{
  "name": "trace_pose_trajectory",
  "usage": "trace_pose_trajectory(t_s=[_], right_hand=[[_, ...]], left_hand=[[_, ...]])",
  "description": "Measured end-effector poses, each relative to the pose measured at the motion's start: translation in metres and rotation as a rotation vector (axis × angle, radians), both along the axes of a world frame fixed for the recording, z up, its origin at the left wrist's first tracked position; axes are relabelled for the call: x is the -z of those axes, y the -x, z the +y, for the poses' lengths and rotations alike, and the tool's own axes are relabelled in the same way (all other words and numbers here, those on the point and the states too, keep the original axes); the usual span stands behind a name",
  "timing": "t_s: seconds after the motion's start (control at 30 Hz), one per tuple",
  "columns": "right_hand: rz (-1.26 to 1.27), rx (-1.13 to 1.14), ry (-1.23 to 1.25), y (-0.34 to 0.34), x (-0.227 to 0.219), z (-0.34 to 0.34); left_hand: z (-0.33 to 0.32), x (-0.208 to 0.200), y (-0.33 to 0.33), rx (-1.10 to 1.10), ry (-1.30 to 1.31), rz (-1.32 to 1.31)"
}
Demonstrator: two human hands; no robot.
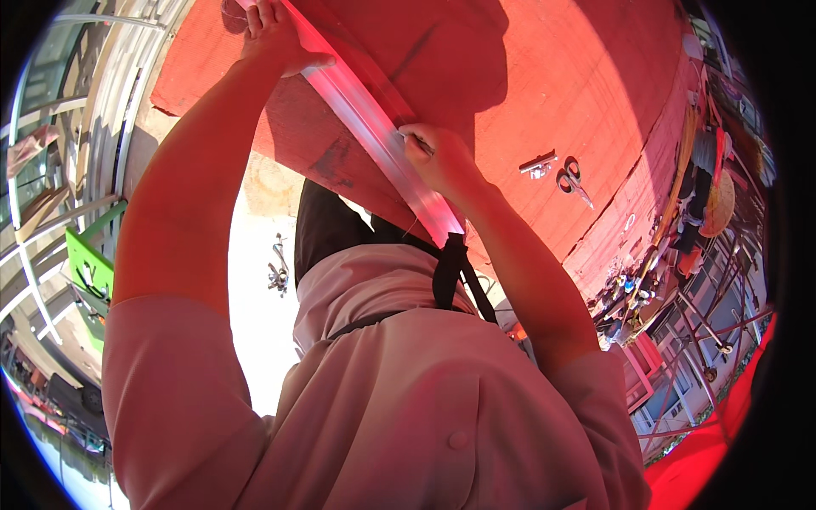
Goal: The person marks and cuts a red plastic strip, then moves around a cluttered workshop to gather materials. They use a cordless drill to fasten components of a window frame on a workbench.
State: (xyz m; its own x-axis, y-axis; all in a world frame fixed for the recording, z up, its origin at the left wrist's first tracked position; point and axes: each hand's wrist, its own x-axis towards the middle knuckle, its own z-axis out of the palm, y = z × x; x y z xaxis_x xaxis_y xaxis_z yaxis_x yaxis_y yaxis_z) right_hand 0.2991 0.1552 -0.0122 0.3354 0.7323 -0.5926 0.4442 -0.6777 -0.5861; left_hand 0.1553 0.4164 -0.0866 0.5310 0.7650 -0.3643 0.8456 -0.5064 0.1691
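Note:
A long, shiny metal strip (365,123) runs diagonally over the red work surface, from the top edge down toward my waist. My left hand (279,42) lies against its far part, fingers laid out and thumb stretched across it. Closer to me, my right hand (438,157) is closed in a pinch beside the strip's right edge. What it pinches is too small to make out. A black strap (450,268) hangs at the strip's near end, against my clothes.
Scissors with dark handles (571,177) and a small silver metal piece (538,164) lie on the red surface (586,93) to the right. A green stand (89,263) and metal rails are at the left. Clutter and poles (705,331) line the right side.

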Motion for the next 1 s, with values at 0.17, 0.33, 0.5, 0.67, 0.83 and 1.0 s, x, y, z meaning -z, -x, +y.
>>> trace_pose_trajectory(t_s=[0.17,0.33,0.5,0.67,0.83,1.0], right_hand=[[0.131,0.082,-0.08,-0.01,0.021,0.004],[0.085,0.038,-0.115,-0.002,0.011,0.011],[0.095,0.014,-0.079,-0.006,0.005,-0.03],[0.039,-0.007,-0.03,-0.011,-0.005,-0.083],[0.018,0.019,-0.038,-0.005,-0.014,-0.087],[0.03,-0.016,0.155,-0.013,-0.027,-0.1]], left_hand=[[0.0,0.004,0.002,0.011,-0.018,-0.022],[-0.002,0.01,0.005,0.0,-0.051,-0.075],[-0.003,0.005,0.004,0.015,-0.06,-0.03],[0.001,0.011,0.003,0.037,-0.052,-0.032],[0.006,0.025,0.009,0.067,-0.093,-0.055],[0.007,0.027,0.009,0.053,-0.068,-0.062]])
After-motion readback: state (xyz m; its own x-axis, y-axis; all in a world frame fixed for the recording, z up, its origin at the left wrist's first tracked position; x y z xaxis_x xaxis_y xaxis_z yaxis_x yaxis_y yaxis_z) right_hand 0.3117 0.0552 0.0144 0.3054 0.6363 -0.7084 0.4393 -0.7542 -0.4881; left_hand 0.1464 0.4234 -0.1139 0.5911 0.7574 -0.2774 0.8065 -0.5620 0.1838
